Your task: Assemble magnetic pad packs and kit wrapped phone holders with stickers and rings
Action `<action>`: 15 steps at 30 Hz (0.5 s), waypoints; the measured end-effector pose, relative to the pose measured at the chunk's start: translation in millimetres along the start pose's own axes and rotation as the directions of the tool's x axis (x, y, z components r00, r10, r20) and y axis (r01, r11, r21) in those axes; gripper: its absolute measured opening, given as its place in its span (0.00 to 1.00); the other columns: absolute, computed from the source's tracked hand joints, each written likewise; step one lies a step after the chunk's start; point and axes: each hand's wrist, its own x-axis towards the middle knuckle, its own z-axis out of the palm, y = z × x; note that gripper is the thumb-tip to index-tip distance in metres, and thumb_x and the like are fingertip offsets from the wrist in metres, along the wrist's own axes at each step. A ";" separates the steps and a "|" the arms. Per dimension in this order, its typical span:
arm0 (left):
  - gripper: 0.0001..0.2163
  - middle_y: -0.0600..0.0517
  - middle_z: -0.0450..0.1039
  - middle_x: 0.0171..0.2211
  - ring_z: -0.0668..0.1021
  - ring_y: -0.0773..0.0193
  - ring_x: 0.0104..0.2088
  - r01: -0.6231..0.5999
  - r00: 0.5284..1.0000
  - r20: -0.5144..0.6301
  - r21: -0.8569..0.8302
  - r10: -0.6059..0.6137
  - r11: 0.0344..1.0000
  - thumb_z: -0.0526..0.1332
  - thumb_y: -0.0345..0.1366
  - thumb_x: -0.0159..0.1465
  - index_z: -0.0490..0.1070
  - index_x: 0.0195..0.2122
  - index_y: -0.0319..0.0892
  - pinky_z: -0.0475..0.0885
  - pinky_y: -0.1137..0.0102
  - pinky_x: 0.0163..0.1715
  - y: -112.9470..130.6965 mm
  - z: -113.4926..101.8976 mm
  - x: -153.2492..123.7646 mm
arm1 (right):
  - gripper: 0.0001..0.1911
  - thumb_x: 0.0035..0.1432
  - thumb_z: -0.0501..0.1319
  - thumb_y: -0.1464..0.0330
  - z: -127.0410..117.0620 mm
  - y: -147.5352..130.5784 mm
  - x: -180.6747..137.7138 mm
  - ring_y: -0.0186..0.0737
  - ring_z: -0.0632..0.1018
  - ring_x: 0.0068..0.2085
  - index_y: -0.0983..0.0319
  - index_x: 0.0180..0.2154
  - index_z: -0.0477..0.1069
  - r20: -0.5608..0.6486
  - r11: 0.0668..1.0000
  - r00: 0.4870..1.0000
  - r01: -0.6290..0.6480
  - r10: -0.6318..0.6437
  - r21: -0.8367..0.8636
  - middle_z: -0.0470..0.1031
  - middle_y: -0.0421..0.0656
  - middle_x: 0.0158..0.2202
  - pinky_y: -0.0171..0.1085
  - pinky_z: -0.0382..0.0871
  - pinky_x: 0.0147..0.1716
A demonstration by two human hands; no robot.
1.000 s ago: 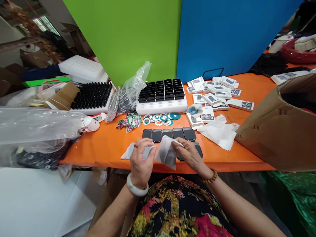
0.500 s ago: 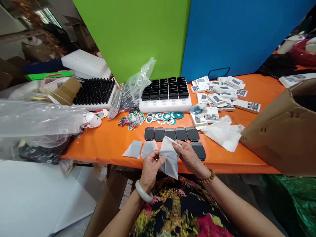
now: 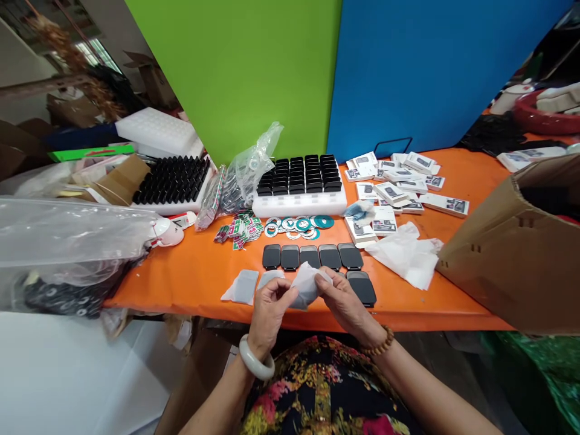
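Translucent white, thin and crinkled, a small sleeve is held up between the person's two hands, just above the near edge of the orange table. The left hand pinches its left side between thumb and fingers; the right hand grips its upper right corner in the same way. A grey patch shows through the lower part of the sleeve (what makes it grey, I cannot tell).

Just beyond the hands lies a row of five flat dark pieces, set side by side with rounded corners. Another dark piece lies nearer, just beside the right hand. To the left of the left hand rest two filmy white packets, the outer one in full view and the inner one partly covered by the fingers.

Farther back are scattered teal and white rings, a heap of pink and green cards and a white foam tray with black pieces standing in rows. Small white boxes are piled to the right, with crumpled white sheets in front of them, near a cardboard box.
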 end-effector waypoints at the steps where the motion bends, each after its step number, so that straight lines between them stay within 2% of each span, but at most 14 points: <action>1: 0.06 0.55 0.68 0.25 0.70 0.68 0.29 -0.052 0.999 0.009 0.067 0.052 0.996 0.64 0.36 0.56 0.70 0.25 0.40 0.65 0.73 0.32 4.0 1.0 -0.6 | 0.18 0.54 0.63 0.53 -2.0 -1.3 -1.1 0.33 0.61 0.27 0.60 0.27 0.64 -0.005 0.999 1.000 0.021 -0.021 -0.024 0.61 0.37 0.25 0.33 0.56 0.28; 4: 0.05 0.53 0.70 0.26 0.71 0.66 0.31 -0.224 0.975 0.061 0.260 0.216 0.939 0.63 0.32 0.56 0.70 0.24 0.40 0.66 0.73 0.33 17.1 4.3 -3.5 | 0.17 0.50 0.66 0.55 -8.5 -4.8 -5.0 0.32 0.60 0.26 0.60 0.28 0.67 -0.032 0.998 0.998 0.048 -0.050 -0.050 0.65 0.38 0.27 0.33 0.55 0.27; 7: 0.06 0.54 0.69 0.26 0.71 0.67 0.30 -0.293 0.955 0.137 0.292 0.263 0.910 0.64 0.33 0.56 0.69 0.23 0.40 0.65 0.73 0.33 25.4 5.0 -4.0 | 0.16 0.49 0.67 0.56 -12.6 -5.2 -8.6 0.31 0.59 0.25 0.61 0.28 0.67 -0.038 0.999 0.999 0.036 -0.037 -0.022 0.66 0.37 0.26 0.32 0.54 0.26; 9: 0.08 0.55 0.68 0.24 0.69 0.68 0.29 -0.249 0.963 0.164 0.243 0.214 0.937 0.64 0.35 0.57 0.68 0.23 0.40 0.65 0.73 0.32 25.3 3.0 -1.7 | 0.16 0.50 0.67 0.56 -13.1 -4.0 -10.2 0.31 0.60 0.25 0.61 0.29 0.67 -0.038 1.000 0.999 0.017 -0.017 0.000 0.64 0.36 0.25 0.32 0.55 0.27; 15: 0.14 0.59 0.60 0.19 0.63 0.73 0.21 0.017 0.987 0.157 0.109 -0.034 0.994 0.64 0.43 0.57 0.64 0.23 0.40 0.58 0.76 0.21 13.9 -2.8 4.7 | 0.17 0.50 0.67 0.56 -7.9 -1.6 -11.3 0.31 0.65 0.26 0.61 0.26 0.66 -0.025 0.999 1.000 0.019 -0.018 0.051 0.66 0.36 0.24 0.32 0.59 0.28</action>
